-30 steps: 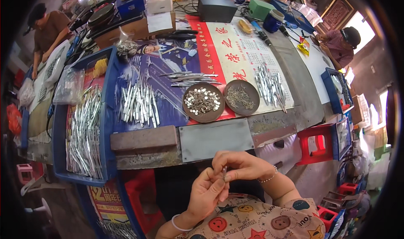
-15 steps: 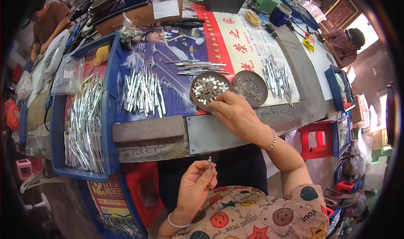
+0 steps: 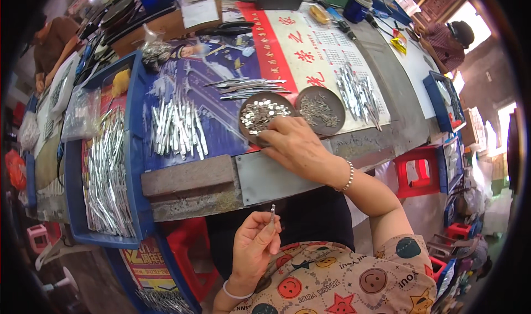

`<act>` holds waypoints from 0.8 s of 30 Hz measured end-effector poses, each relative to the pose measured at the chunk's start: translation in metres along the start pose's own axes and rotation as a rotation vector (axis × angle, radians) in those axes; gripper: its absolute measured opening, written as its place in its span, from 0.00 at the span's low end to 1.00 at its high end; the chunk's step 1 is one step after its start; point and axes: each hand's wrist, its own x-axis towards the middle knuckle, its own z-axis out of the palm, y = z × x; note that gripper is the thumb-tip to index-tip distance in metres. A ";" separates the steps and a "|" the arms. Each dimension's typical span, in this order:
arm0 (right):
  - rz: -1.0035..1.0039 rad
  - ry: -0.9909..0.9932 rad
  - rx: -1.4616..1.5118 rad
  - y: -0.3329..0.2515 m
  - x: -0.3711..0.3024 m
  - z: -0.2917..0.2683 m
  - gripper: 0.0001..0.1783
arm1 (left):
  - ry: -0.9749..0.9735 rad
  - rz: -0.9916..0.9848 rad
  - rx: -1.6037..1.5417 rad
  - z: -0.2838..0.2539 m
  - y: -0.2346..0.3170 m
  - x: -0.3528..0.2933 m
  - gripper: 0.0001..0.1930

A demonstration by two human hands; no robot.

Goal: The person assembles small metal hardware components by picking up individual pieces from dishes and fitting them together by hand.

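Note:
My left hand is closed, low in front of the bench, pinching a slim silvery metal piece that points upward; its lower part is hidden by the fingers. Over the near right edge of a round brown dish, my right hand reaches in with fingers drawn together. Small shiny discs fill that dish. Whether the fingertips grip a disc cannot be seen. Touching it on the right is a second brown dish with thin pins.
Slim metal strips lie in piles left, behind and right. A blue tray of strips stands left. Along the bench front are a brown block and grey plate. Two people sit farther off.
The view has shifted slightly, so the bench things sit a little farther left. My right hand stays at the disc dish, and my left hand still holds the metal piece.

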 end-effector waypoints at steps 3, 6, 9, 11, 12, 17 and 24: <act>-0.001 0.037 -0.035 0.004 -0.003 0.001 0.11 | 0.008 -0.007 0.001 0.007 -0.005 0.006 0.08; 0.039 -0.022 -0.103 0.021 -0.006 0.015 0.09 | 0.063 -0.027 0.127 0.004 -0.010 0.014 0.05; -0.077 0.181 -0.128 0.004 0.006 0.037 0.05 | 0.053 0.030 0.114 -0.005 -0.003 0.001 0.05; -0.075 0.220 -0.156 0.003 0.003 0.040 0.04 | 0.008 -0.018 0.110 0.005 0.001 0.000 0.05; -0.094 0.203 -0.167 0.004 -0.002 0.035 0.04 | 0.022 -0.010 0.107 0.010 -0.001 0.000 0.05; -0.023 0.165 -0.189 0.011 -0.014 0.023 0.05 | 0.032 -0.019 0.101 0.027 -0.007 0.007 0.04; -0.101 0.181 -0.039 0.021 -0.024 0.014 0.07 | -0.022 -0.050 0.063 0.034 -0.018 0.005 0.05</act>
